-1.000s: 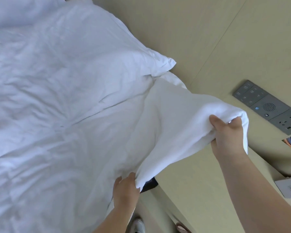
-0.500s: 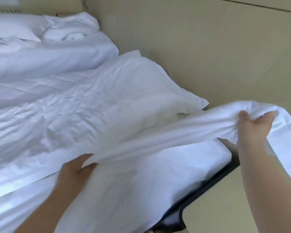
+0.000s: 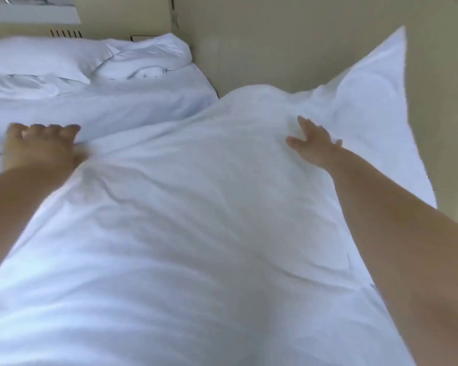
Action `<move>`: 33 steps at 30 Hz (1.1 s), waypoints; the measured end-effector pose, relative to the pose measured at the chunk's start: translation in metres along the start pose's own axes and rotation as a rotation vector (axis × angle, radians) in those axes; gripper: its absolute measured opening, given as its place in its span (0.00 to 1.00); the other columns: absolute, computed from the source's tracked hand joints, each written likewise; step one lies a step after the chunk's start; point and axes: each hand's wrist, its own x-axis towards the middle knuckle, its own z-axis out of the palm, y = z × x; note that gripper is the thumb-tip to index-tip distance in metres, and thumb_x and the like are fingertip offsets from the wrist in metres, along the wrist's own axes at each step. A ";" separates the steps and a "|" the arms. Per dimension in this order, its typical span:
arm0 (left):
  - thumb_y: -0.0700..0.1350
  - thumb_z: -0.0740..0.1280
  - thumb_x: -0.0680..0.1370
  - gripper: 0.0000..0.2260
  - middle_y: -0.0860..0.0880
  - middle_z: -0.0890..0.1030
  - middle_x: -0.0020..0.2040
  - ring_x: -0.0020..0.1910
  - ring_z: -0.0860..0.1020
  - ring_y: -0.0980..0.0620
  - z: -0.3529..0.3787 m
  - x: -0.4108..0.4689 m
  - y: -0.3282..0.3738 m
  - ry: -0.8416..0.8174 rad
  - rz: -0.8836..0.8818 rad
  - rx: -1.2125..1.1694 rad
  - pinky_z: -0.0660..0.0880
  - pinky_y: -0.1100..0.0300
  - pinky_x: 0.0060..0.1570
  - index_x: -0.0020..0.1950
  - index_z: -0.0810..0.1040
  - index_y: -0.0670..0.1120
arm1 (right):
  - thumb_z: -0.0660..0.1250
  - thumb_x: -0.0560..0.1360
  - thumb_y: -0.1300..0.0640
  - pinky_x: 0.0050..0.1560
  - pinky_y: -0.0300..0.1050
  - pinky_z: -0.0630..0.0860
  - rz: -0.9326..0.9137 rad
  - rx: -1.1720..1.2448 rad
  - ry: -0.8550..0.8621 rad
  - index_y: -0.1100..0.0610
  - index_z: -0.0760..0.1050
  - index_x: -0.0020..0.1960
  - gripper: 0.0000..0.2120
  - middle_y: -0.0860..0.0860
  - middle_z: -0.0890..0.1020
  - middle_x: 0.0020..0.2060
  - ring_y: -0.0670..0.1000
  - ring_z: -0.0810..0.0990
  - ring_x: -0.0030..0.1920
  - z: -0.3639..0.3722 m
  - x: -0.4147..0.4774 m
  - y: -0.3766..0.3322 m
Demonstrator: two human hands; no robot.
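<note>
Fingers [image 3: 304,126] of the right hand [image 3: 312,146] spread and straight, palm down on the white sheet [image 3: 196,220]; nothing pinched or clasped. Left hand [image 3: 41,149] also palm down, at the sheet's left edge; fingertips in a row pointing away, thumb side touching the cloth. Motion blur there: cannot tell whether those fingers only press or have caught the edge.

Nearest: sheet fills the whole lower view, between both bare forearms, soft folds running lengthwise. It lies over the bed [image 3: 132,107], domed up in the middle stretch, as if with air beneath.

Mid: both hands sit at about the same depth, well apart, one on either side of the dome.

Beyond right hand: the sheet's far right corner [image 3: 381,83] stands up off the bed in a point, against the beige wall [image 3: 275,35].

Beyond left hand: bare strip of bed surface, white, lightly creased.

Far: pillow [image 3: 35,62] at far left, lying flat; crumpled white bedding [image 3: 146,59] just beside it in the corner, touching the wall. Row of dark vent slots [image 3: 65,33] above the pillow.
</note>
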 end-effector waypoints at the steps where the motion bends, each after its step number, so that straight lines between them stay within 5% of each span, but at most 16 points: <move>1: 0.54 0.63 0.76 0.26 0.36 0.70 0.66 0.64 0.67 0.33 0.002 0.001 0.013 -0.064 -0.037 0.032 0.60 0.38 0.65 0.71 0.63 0.45 | 0.54 0.80 0.46 0.72 0.59 0.42 -0.001 -0.055 -0.117 0.48 0.44 0.76 0.29 0.46 0.46 0.76 0.50 0.45 0.76 0.017 0.004 0.002; 4: 0.56 0.56 0.79 0.31 0.46 0.51 0.77 0.75 0.53 0.46 0.042 -0.050 0.058 -0.435 -0.061 -0.014 0.48 0.47 0.72 0.76 0.47 0.48 | 0.53 0.79 0.44 0.71 0.62 0.42 -0.010 -0.212 -0.392 0.47 0.43 0.76 0.31 0.46 0.43 0.76 0.50 0.43 0.76 0.085 0.006 0.029; 7: 0.59 0.57 0.78 0.32 0.51 0.52 0.77 0.75 0.53 0.51 0.095 -0.077 0.069 -0.676 -0.085 -0.136 0.48 0.49 0.72 0.76 0.47 0.52 | 0.52 0.79 0.41 0.72 0.61 0.43 0.021 -0.190 -0.445 0.45 0.41 0.76 0.31 0.45 0.42 0.76 0.49 0.42 0.76 0.125 0.011 0.052; 12: 0.60 0.60 0.76 0.34 0.51 0.52 0.77 0.75 0.54 0.49 0.115 -0.067 0.074 -0.604 -0.133 -0.173 0.47 0.49 0.72 0.76 0.48 0.51 | 0.56 0.79 0.46 0.73 0.53 0.41 0.040 -0.042 -0.163 0.51 0.50 0.76 0.29 0.48 0.53 0.76 0.49 0.50 0.75 0.120 0.005 0.074; 16: 0.73 0.53 0.63 0.46 0.50 0.56 0.76 0.75 0.55 0.50 0.096 -0.070 0.101 -0.452 -0.078 -0.375 0.44 0.51 0.72 0.76 0.53 0.49 | 0.58 0.75 0.42 0.73 0.53 0.40 0.357 -0.009 0.221 0.58 0.58 0.74 0.32 0.56 0.60 0.73 0.54 0.53 0.74 0.104 -0.029 0.145; 18: 0.75 0.49 0.53 0.53 0.54 0.55 0.76 0.75 0.53 0.54 0.079 -0.081 0.144 -0.384 0.106 -0.527 0.41 0.54 0.71 0.75 0.52 0.53 | 0.57 0.68 0.41 0.73 0.52 0.45 0.550 0.089 0.371 0.61 0.60 0.72 0.38 0.59 0.63 0.71 0.57 0.57 0.73 0.099 -0.050 0.180; 20: 0.82 0.42 0.46 0.57 0.63 0.45 0.72 0.72 0.45 0.63 0.070 -0.097 0.192 -0.438 0.354 -0.552 0.38 0.55 0.71 0.71 0.40 0.60 | 0.64 0.69 0.44 0.70 0.49 0.56 0.706 0.321 0.380 0.63 0.61 0.71 0.37 0.60 0.66 0.70 0.58 0.62 0.71 0.096 -0.067 0.213; 23: 0.81 0.29 0.45 0.56 0.58 0.32 0.70 0.70 0.33 0.60 0.094 -0.122 0.237 -0.440 0.593 -0.329 0.39 0.42 0.70 0.68 0.29 0.56 | 0.67 0.75 0.54 0.49 0.41 0.71 0.823 0.661 0.268 0.65 0.66 0.67 0.26 0.60 0.70 0.66 0.56 0.73 0.62 0.097 -0.085 0.250; 25: 0.79 0.35 0.59 0.53 0.45 0.57 0.75 0.74 0.50 0.49 0.112 -0.127 0.244 -0.384 0.659 -0.204 0.57 0.30 0.61 0.76 0.48 0.47 | 0.66 0.76 0.59 0.47 0.37 0.73 0.865 0.732 0.277 0.67 0.66 0.66 0.22 0.60 0.72 0.65 0.55 0.74 0.58 0.100 -0.089 0.264; 26: 0.76 0.37 0.66 0.47 0.41 0.69 0.69 0.69 0.58 0.46 0.118 -0.128 0.243 -0.403 0.653 -0.185 0.64 0.30 0.54 0.72 0.59 0.46 | 0.65 0.75 0.61 0.50 0.40 0.73 0.907 0.753 0.261 0.66 0.66 0.67 0.22 0.60 0.72 0.64 0.57 0.74 0.59 0.100 -0.088 0.266; 28: 0.73 0.38 0.70 0.41 0.39 0.76 0.63 0.63 0.64 0.44 0.126 -0.128 0.244 -0.426 0.642 -0.137 0.68 0.32 0.49 0.67 0.66 0.47 | 0.65 0.75 0.62 0.48 0.48 0.74 0.914 0.638 0.172 0.67 0.73 0.56 0.12 0.61 0.77 0.52 0.61 0.75 0.52 0.101 -0.080 0.270; 30: 0.75 0.35 0.68 0.45 0.40 0.71 0.67 0.68 0.64 0.43 0.120 -0.126 0.245 -0.388 0.640 -0.127 0.66 0.31 0.53 0.71 0.63 0.46 | 0.62 0.76 0.61 0.38 0.44 0.67 0.871 0.444 0.135 0.67 0.72 0.41 0.10 0.59 0.73 0.36 0.57 0.72 0.41 0.095 -0.072 0.272; 33: 0.80 0.27 0.52 0.56 0.52 0.41 0.72 0.72 0.42 0.53 0.116 -0.123 0.245 -0.411 0.602 -0.204 0.45 0.38 0.69 0.72 0.39 0.49 | 0.58 0.78 0.59 0.44 0.47 0.64 0.826 0.179 0.283 0.67 0.73 0.48 0.11 0.63 0.73 0.42 0.62 0.75 0.48 0.078 -0.071 0.279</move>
